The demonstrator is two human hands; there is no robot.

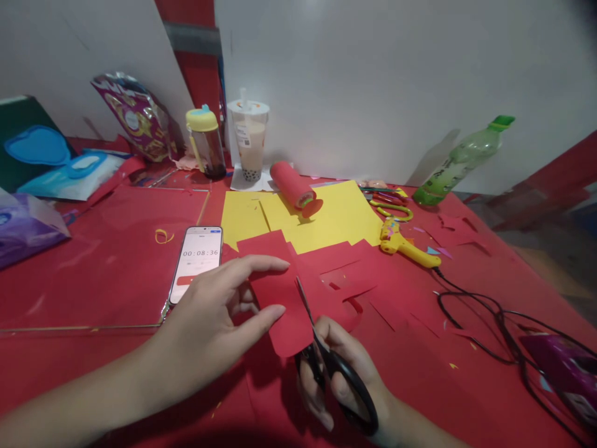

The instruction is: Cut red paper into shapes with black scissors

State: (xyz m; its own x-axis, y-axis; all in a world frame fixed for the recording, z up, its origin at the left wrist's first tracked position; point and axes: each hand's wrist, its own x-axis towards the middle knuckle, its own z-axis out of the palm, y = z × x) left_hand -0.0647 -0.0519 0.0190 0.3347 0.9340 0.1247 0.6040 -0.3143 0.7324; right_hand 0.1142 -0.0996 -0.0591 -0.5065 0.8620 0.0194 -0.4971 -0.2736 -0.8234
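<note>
My left hand grips a piece of red paper, with the thumb and a finger lying on its upper face. In my right hand is a pair of black-handled scissors, my fingers through the loops. The blades reach up along the right side of the red paper, one blade showing above it. More red paper pieces lie just beyond, on and beside yellow sheets. Left of them, a phone showing a timer lies partly behind my left hand.
A red paper-covered roll rests on the yellow sheets. Behind stand a milk tea cup, a yellow-lidded bottle and a snack bag. At right are a yellow glue gun, its black cable and a green bottle.
</note>
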